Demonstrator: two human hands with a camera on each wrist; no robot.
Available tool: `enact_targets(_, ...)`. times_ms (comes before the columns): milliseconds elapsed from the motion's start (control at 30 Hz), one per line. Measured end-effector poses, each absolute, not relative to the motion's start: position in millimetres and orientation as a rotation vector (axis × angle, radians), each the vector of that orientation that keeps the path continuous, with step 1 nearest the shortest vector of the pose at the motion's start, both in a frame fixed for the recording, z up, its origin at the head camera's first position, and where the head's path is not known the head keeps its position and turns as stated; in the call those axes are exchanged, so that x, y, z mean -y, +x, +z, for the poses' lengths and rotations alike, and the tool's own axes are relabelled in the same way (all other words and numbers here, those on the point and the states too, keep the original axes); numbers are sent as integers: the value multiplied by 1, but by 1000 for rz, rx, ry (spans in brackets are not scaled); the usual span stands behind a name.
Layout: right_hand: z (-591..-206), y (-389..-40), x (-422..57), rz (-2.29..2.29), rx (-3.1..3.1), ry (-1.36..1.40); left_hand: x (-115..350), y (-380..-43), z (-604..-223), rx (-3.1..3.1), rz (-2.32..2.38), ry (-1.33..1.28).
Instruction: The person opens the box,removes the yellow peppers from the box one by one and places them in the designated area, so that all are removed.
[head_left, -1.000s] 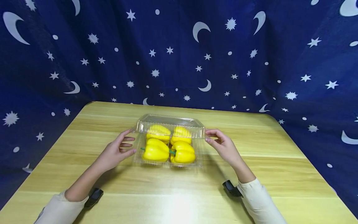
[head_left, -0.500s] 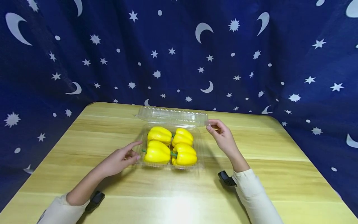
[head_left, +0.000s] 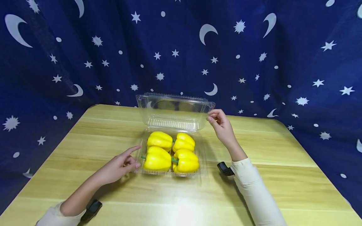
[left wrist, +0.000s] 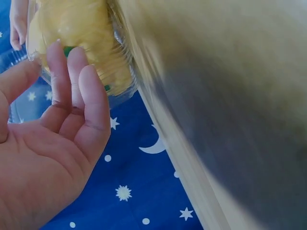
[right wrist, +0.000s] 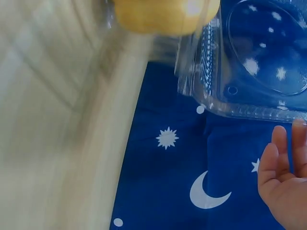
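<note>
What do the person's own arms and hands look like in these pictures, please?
The left sleeve and right sleeve are long and cream-coloured, ending short of the hands. A small black device shows beside each cuff, left device and right device alike. The left hand and right hand are bare, without gloves.

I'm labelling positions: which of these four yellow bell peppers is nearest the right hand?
The rear-right yellow bell pepper: only it is in both the right column and the row nearest the clear plastic lid.
</note>
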State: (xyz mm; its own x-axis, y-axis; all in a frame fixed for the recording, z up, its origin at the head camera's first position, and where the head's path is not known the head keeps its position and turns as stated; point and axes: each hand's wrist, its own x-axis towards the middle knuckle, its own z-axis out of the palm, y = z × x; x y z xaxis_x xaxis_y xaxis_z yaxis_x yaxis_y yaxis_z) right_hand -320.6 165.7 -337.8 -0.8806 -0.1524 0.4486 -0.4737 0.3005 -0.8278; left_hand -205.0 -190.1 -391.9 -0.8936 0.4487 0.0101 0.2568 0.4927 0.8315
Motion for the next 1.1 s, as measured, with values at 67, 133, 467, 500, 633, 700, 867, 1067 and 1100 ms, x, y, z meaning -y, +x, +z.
enact_targets(67, -335, -326, -165, 1599, 2298, 560, 191, -204, -392, -2524, 1365, 596)
enact_targets(133, -333, -331, -163, 1602, 2295, 563, 192, -203, -391, -2518, 1373, 601)
enact_targets(467, -324, -339, -146, 1628, 2135, 682, 195, -204, -390, -2454, 1408, 600)
enact_targets(500, -326, -344, -147, 1628, 2135, 692, 195, -204, -390, -2447, 1413, 600)
enact_targets(633, -337, -364, -154, 1660, 2141, 723, 195, -204, -390, -2430, 1424, 594)
enact_targets(700, -344, -374, -157, 1691, 2152, 719, 195, -204, -390, -2425, 1424, 592)
enact_targets(867, -347, -387, -159, 1751, 2222, 677, 196, -205, -391, -2407, 1433, 574)
enact_targets(1067, -351, -397, -157, 1788, 2312, 612, 196, -205, -392, -2395, 1439, 569)
enact_targets(1100, -351, -398, -157, 1798, 2326, 596, 196, -205, -392, -2393, 1437, 569)
